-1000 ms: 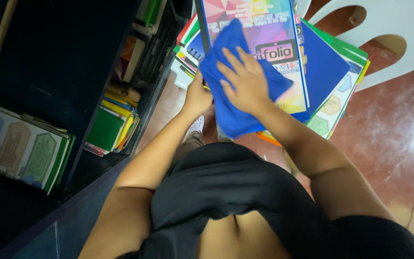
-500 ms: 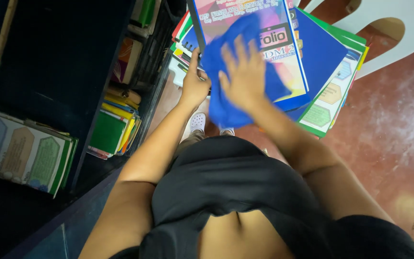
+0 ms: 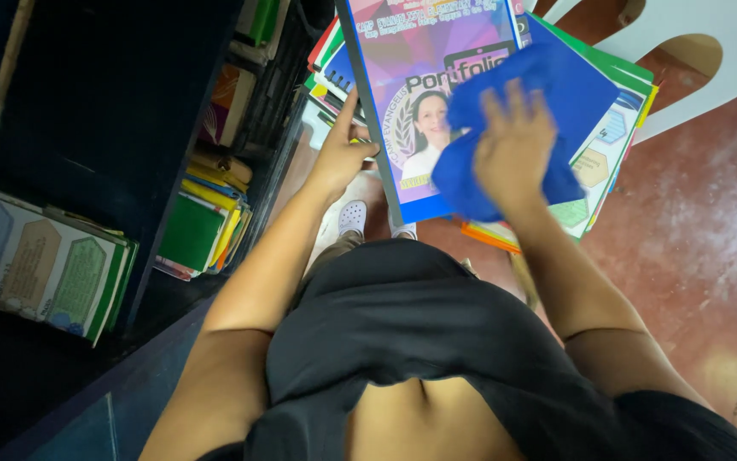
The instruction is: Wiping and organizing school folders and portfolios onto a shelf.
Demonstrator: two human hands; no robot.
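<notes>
On the glossy folder cover point(image 3: 436, 94), a blue cloth point(image 3: 513, 128) is pressed under the right hand point(image 3: 513, 145), fingers spread flat; the folder's edge is clamped by the left hand point(image 3: 343, 154).

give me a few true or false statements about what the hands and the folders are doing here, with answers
1. The right hand presses a blue cloth onto the top folder. True.
2. The left hand holds a pen. False: it grips the left edge of the top folder, with nothing else in it.
3. The top folder lies on a stack of coloured folders. True.
4. The cloth is red. False: it is blue.
5. A white plastic chair stands at the upper right on a reddish floor. True.
6. The dark shelf on the left holds only bottles. False: it holds books and folders.
</notes>
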